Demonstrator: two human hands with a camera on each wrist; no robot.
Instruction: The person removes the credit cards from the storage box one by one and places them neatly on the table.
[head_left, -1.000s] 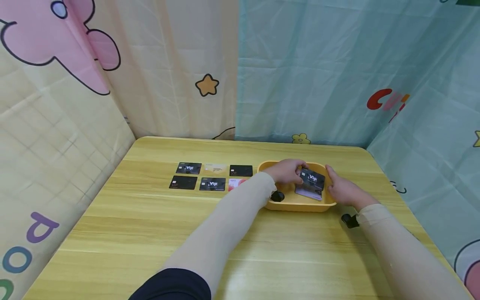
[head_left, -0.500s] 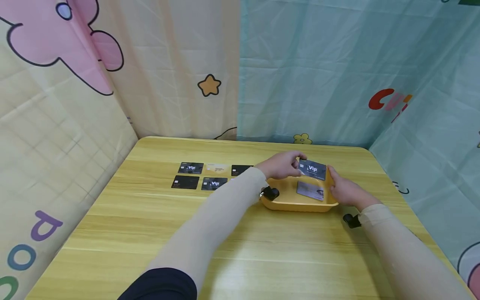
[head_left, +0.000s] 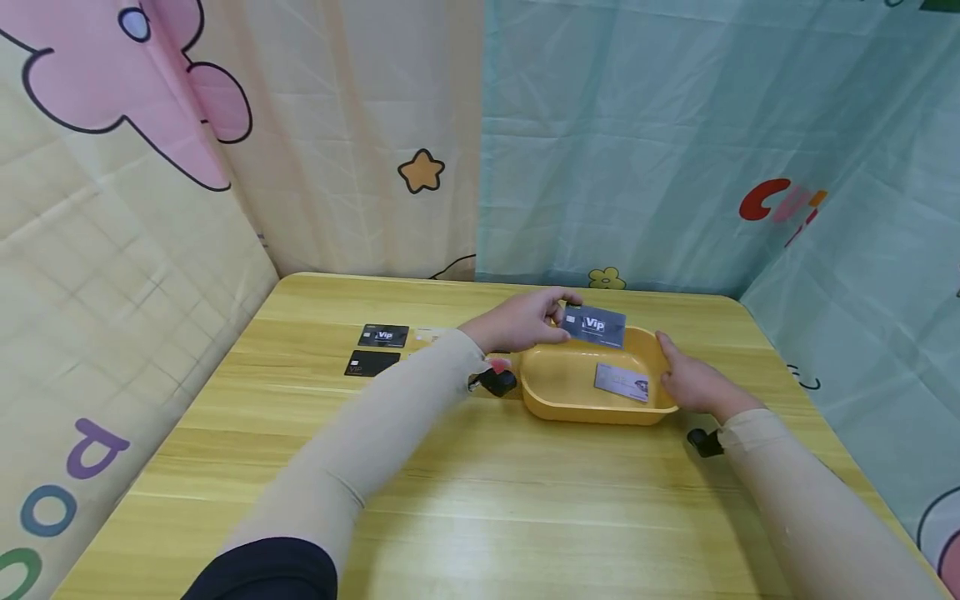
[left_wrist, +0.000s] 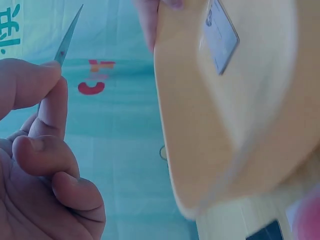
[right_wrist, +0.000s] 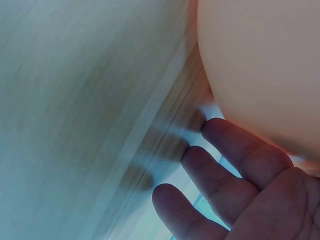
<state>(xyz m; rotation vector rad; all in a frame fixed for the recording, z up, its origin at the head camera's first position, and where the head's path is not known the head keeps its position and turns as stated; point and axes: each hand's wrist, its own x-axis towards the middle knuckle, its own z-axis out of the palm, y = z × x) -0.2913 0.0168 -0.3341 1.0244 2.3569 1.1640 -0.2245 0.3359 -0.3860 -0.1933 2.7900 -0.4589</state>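
My left hand (head_left: 525,321) pinches a dark "Vip" card (head_left: 594,326) and holds it in the air above the far left rim of a yellow tray (head_left: 570,404). In the left wrist view the card (left_wrist: 67,35) shows edge-on between thumb and fingers (left_wrist: 42,112), beside the tray (left_wrist: 210,145). One grey card (head_left: 622,382) lies flat in the tray. My right hand (head_left: 686,379) rests against the tray's right outer wall, fingers straight; the right wrist view shows those fingers (right_wrist: 235,160) touching the tray (right_wrist: 265,65).
Dark cards (head_left: 382,336) lie in rows on the wooden table (head_left: 480,500) left of the tray, partly hidden by my left forearm. Cartoon-print curtains (head_left: 600,142) enclose the table at the back and both sides.
My left hand has lifted the Vip card out of the tray and carried it left and toward the far rim. The right hand has stayed at the tray's right wall.
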